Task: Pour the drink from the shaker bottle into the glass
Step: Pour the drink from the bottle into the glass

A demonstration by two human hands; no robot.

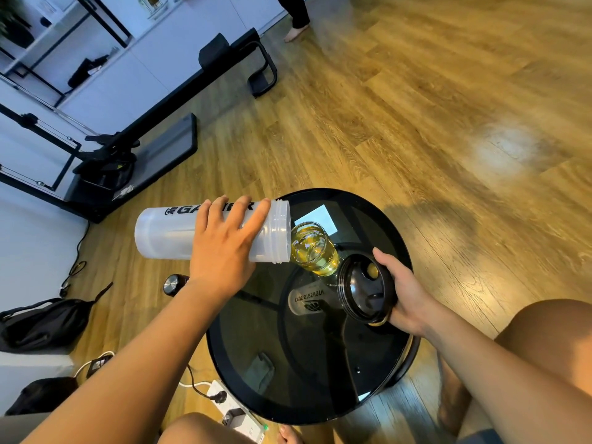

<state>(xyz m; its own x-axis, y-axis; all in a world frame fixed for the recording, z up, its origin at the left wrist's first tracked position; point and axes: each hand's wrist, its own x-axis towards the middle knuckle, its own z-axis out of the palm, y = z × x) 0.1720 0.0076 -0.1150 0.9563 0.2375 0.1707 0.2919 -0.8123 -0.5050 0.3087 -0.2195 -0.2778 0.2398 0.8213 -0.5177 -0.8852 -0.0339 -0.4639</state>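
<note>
My left hand (224,245) grips a translucent white shaker bottle (166,233) with black lettering, held on its side with its open threaded mouth at the rim of a clear glass (315,249). The glass stands on the round black glass table (262,357) and holds yellow liquid. The bottle body looks nearly empty. My right hand (407,293) holds the shaker's black lid (362,288) just right of the glass, its inside facing up.
A black exercise machine (134,145) stands on the wood floor to the left. A dark bag (41,322), a power strip (234,411) with cables and a small black cylinder (174,284) lie left of the table. Another person's foot (294,35) is far back.
</note>
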